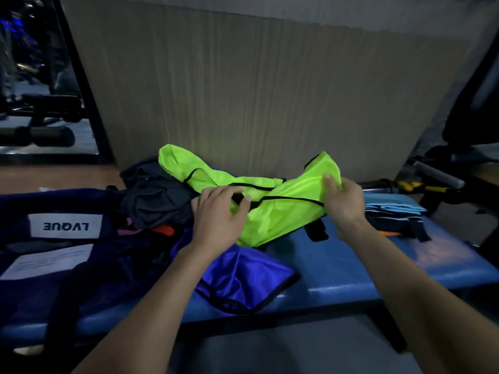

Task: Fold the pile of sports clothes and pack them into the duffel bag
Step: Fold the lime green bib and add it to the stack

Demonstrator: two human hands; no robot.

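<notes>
Two hands work one garment: the neon-yellow vest (270, 209) lies crumpled across the middle of the blue bench (378, 268), its near end draped over a blue vest (243, 276). The right hand (343, 198) pinches the vest's right end, thumb on top and the other fingers curled under the cloth. The left hand (216, 211) rests on the vest's middle with its fingers loosely bent, thumb and forefinger closing on a fold by the black trim; whether they have a firm hold I cannot tell.

Risks, as I judge them: the fabric looks slick and thin, so a pull from the right hand alone could drag it sideways and bunch it instead of spreading it flat. The far left end sits against the dark heap of clothes (154, 195) and may catch there. The blue vest underneath could slide along with it.

The vest's long axis runs left to right across the bench, slightly tilted, its left end pointing away toward the wall. The navy duffel bag (54, 211) lies at the left, just beside the heap.
</notes>
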